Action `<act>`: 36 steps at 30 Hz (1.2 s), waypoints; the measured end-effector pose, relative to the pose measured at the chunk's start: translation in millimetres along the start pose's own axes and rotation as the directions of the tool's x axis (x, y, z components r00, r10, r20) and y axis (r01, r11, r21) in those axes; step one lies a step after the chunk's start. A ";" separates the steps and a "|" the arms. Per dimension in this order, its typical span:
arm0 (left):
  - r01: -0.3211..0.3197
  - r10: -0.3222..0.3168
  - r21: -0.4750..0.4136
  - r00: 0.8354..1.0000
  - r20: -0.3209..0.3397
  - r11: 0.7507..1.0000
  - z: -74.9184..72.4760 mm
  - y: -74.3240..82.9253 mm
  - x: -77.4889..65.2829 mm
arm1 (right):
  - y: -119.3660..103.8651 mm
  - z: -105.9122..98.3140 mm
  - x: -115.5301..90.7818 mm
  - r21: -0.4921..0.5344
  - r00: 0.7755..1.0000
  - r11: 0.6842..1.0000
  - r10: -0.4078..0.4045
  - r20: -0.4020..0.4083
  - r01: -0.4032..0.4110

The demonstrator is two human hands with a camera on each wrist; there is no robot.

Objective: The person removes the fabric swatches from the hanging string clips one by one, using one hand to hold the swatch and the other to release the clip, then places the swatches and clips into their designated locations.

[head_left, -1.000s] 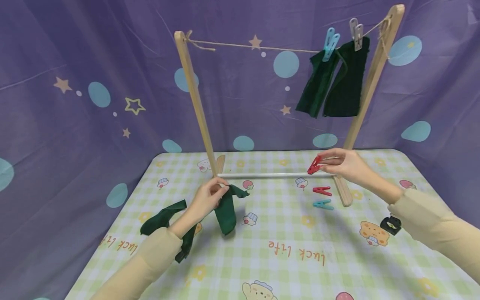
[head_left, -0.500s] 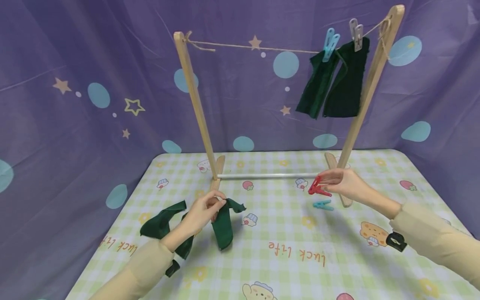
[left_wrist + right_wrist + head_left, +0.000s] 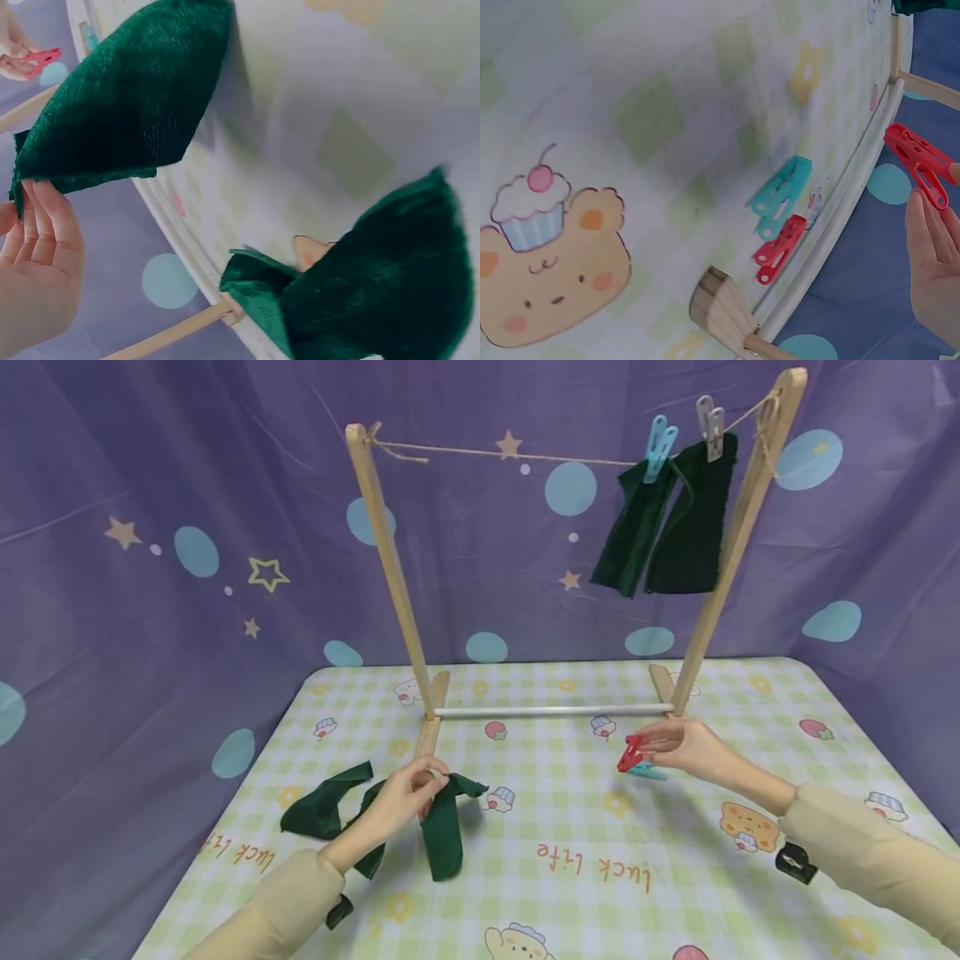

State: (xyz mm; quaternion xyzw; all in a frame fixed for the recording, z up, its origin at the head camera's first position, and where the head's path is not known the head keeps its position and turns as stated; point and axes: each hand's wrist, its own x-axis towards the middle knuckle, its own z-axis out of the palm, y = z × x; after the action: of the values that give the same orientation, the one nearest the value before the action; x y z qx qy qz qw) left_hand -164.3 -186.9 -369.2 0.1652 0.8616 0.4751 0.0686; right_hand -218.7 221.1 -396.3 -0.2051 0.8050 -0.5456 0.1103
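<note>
You're holding the dark green, velvety cloth (image 3: pixel 442 843) lower left of centre, pinched at its top edge by your left hand (image 3: pixel 408 789), and there's the danger: that small pinch could slip, or the loose side flap could bunch. Over right of centre, your right hand (image 3: pixel 686 747) pinches the red plastic clothespin (image 3: pixel 628 755); an off-centre squeeze might twist it free. Dip lower and you could nudge the turquoise plastic clothespin (image 3: pixel 654 772) lying on the surface (image 3: pixel 555 910).

Right hand (image 3: pixel 935 274); red clothespin (image 3: pixel 910 150), seemingly pinched
</note>
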 end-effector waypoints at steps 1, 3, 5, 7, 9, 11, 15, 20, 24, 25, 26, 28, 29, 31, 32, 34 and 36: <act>0.001 -0.001 0.000 1.000 0.000 1.000 0.1 2.5 -1.1 | 1.5 0.4 -0.4 -0.003 1.000 1.000 0.000 -0.001 0.000; 0.010 -0.010 0.007 1.000 0.002 1.000 -0.2 8.0 -3.4 | 4.3 1.2 -1.5 -0.002 1.000 1.000 0.005 0.002 -0.005; 0.023 -0.023 0.009 1.000 0.006 1.000 -0.4 10.9 -5.2 | 7.1 1.8 -2.7 0.003 1.000 1.000 0.024 0.002 -0.024; 0.034 -0.034 0.011 0.999 0.012 0.999 0.4 7.5 -5.4 | 9.9 2.4 -4.2 -0.025 0.999 0.999 0.040 -0.006 -0.040; 0.046 -0.046 0.006 0.999 0.015 0.999 1.6 -1.4 -4.2 | 12.7 3.1 -5.4 -0.047 0.999 0.998 0.049 -0.020 -0.050; 0.058 -0.059 0.016 0.998 0.015 0.998 2.9 -13.2 -2.3 | 15.7 4.1 -6.4 -0.063 0.998 0.997 0.049 -0.032 -0.051; 0.080 -0.080 0.041 0.997 0.011 0.996 4.0 -33.3 1.1 | 20.7 5.1 -8.8 -0.009 0.998 0.998 0.065 -0.021 -0.065; 0.071 -0.072 0.060 0.997 0.016 0.996 3.0 -44.6 3.0 | 25.9 5.3 -13.0 0.050 0.994 0.993 0.105 0.005 -0.105; 0.085 -0.086 0.095 0.996 0.000 0.992 2.9 -52.1 5.5 | 30.8 5.9 -15.1 0.055 0.992 0.991 0.124 -0.005 -0.123; 0.094 -0.094 0.105 0.996 -0.006 0.990 3.1 -54.1 6.0 | 32.1 6.1 -15.5 0.057 0.992 0.991 0.123 -0.006 -0.123; 0.104 -0.103 0.114 0.995 -0.010 0.988 3.5 -56.2 6.5 | 33.3 6.4 -15.9 0.053 0.992 0.991 0.126 -0.009 -0.125; 0.117 -0.116 0.129 0.993 -0.018 0.985 4.5 -59.6 7.4 | 35.4 6.8 -16.8 0.067 0.991 0.989 0.131 -0.009 -0.130; 0.121 -0.119 0.134 0.993 -0.022 0.984 4.9 -61.3 7.7 | 36.3 6.9 -17.3 0.077 0.991 0.988 0.135 -0.008 -0.134; 0.127 -0.124 0.143 0.992 -0.028 0.982 5.6 -64.1 8.5 | 37.8 7.1 -18.4 0.098 0.990 0.985 0.140 -0.007 -0.139; 0.131 -0.128 0.144 0.991 -0.032 0.981 6.0 -65.1 9.0 | 38.5 7.0 -18.9 0.107 0.990 0.984 0.142 -0.007 -0.141; 0.137 -0.133 0.151 0.990 -0.038 0.979 6.5 -67.2 9.6 | 40.2 6.8 -19.9 0.121 0.990 0.983 0.143 -0.012 -0.140; 0.146 -0.142 0.157 0.989 -0.036 0.977 7.1 -69.4 10.1 | 42.2 6.2 -21.1 0.114 0.989 0.983 0.144 -0.017 -0.141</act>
State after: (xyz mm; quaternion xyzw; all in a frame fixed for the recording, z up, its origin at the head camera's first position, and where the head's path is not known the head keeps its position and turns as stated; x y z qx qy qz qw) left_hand -187.0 -211.9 -431.0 0.1016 0.9073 0.4004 0.0788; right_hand -206.2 239.0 -438.6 -0.1336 0.7868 -0.5835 0.1502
